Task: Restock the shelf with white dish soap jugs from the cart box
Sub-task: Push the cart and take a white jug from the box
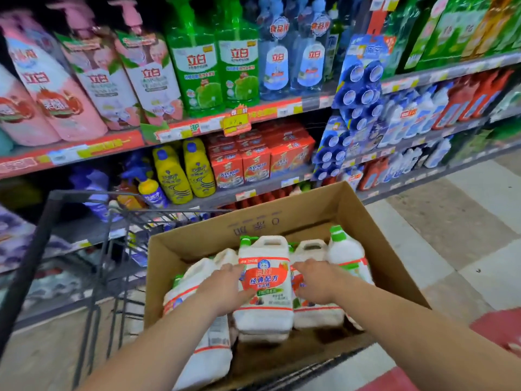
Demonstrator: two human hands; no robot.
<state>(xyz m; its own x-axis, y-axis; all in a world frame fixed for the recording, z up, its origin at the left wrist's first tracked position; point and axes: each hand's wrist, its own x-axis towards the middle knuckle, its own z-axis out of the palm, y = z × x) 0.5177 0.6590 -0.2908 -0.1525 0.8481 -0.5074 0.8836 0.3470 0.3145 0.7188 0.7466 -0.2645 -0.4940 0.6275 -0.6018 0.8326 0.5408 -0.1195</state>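
An open cardboard box (282, 218) rests on a black wire cart (93, 249). Inside it lie several white dish soap jugs with green caps and red labels. One jug (265, 289) stands in the middle, raised above the others. My left hand (225, 286) presses on its left side and my right hand (315, 280) lies along its right side, over a neighbouring jug (313, 249). Both hands clasp the middle jug between them. Another jug (346, 255) leans at the box's right wall.
Store shelves (253, 111) rise behind the cart, packed with pink, green and clear soap bottles above, yellow bottles (183, 173) and red cartons (259, 159) below. Blue hanging packs (355, 108) divide the bays. Tiled floor (451, 235) opens to the right.
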